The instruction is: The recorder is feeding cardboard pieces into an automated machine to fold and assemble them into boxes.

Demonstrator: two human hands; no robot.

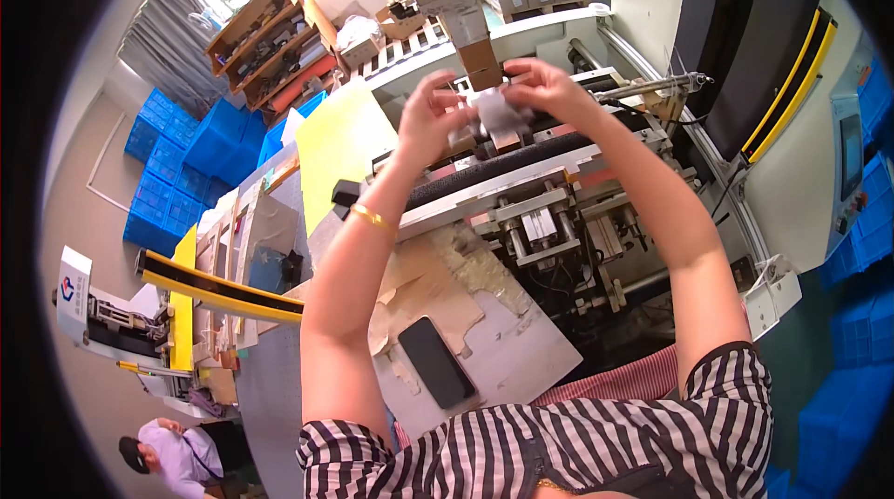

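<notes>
Both my hands are raised over the machine's bed, on either side of a light grey, motion-blurred piece (501, 115) whose kind I cannot make out. My left hand (431, 119) has its fingers bent at the piece's left edge, partly smeared. On the other side, my right hand (551, 91) pinches at its upper right edge with thumb and fingers. Right above the piece, a brown block (480, 63) hangs on the machine's press head (456, 1). A black padded bar (494, 173) runs across the bed in front of my hands.
A black phone (436, 362) lies on a grey board (512, 345) with torn brown sheets near me. A yellow sheet (340, 150) is left of the bed. A yellow-black guard bar (219, 289) juts in from the left; a control panel (849, 159) stands right. Blue crates (158, 168) are stacked far left.
</notes>
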